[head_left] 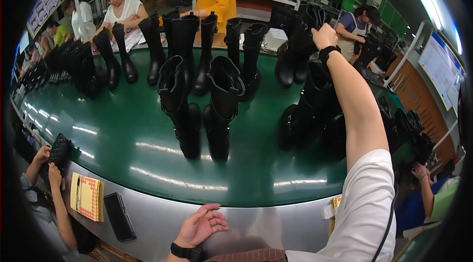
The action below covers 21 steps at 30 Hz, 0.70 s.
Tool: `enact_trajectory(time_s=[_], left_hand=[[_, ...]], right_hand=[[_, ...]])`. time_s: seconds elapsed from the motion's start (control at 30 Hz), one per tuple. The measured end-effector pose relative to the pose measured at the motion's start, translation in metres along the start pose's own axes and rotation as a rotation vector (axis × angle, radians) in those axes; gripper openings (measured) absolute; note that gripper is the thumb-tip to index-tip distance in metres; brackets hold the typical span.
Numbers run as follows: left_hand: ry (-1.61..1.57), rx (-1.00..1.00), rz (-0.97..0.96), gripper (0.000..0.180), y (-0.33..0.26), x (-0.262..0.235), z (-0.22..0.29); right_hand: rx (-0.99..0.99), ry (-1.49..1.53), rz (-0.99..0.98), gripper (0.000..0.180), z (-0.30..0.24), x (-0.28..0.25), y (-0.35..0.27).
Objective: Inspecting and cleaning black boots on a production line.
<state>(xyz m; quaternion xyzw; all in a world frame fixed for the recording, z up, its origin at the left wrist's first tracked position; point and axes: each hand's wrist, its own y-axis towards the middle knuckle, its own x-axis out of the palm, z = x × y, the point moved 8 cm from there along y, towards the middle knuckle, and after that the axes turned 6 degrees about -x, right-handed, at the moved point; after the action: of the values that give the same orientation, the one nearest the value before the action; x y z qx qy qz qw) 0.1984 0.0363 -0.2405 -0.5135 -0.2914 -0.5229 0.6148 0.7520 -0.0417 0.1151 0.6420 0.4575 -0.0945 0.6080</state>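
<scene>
Right hand [323, 35] is clamped on the top of a tall black boot [297, 48] at the green conveyor's [123, 134] far side. Left hand [201, 226] rests open, fingers apart, against the metal edge [256, 225].

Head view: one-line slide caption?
Right hand grips a tall black boot over the green belt; left hand rests open at its edge.

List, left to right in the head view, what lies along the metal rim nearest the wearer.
Yellow notebook with red patterned cover → flat black phone → person's open left hand → white-sleeved right arm, its hand gripping a tall black leather boot.
</scene>
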Motion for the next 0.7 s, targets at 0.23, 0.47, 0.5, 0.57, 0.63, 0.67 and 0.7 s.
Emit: enact_trajectory(time_s=[0.23,0.47,0.5,0.57,0.63,0.67,0.7], left_hand=[[0.048,-0.040,-0.005,0.042,0.000,-0.003,-0.003],[0.102,-0.021,-0.030,0.041,0.001,0.003,-0.003],[0.107,-0.016,-0.020,0.041,0.001,0.004,-0.003],[0.130,-0.005,-0.010,0.039,0.002,0.006,-0.003],[0.149,0.009,0.004,0.038,0.003,0.006,-0.003],[0.144,0.009,-0.007,0.038,0.003,0.007,-0.004],[0.123,0.015,-0.018,0.037,0.004,0.007,-0.004]], right_hand=[[-0.115,-0.056,-0.200,0.057,0.020,0.135,-0.002],[-0.344,0.042,-0.546,0.068,0.004,0.147,0.002],[-0.345,0.015,-0.595,0.075,0.003,0.139,0.002],[-0.390,-0.019,-0.546,0.077,-0.005,0.101,0.002],[-0.470,-0.055,-0.557,0.067,-0.021,0.049,0.001],[-0.515,-0.135,-0.579,0.060,-0.029,0.019,-0.001],[-0.554,-0.097,-0.515,0.047,-0.038,-0.018,-0.009]])
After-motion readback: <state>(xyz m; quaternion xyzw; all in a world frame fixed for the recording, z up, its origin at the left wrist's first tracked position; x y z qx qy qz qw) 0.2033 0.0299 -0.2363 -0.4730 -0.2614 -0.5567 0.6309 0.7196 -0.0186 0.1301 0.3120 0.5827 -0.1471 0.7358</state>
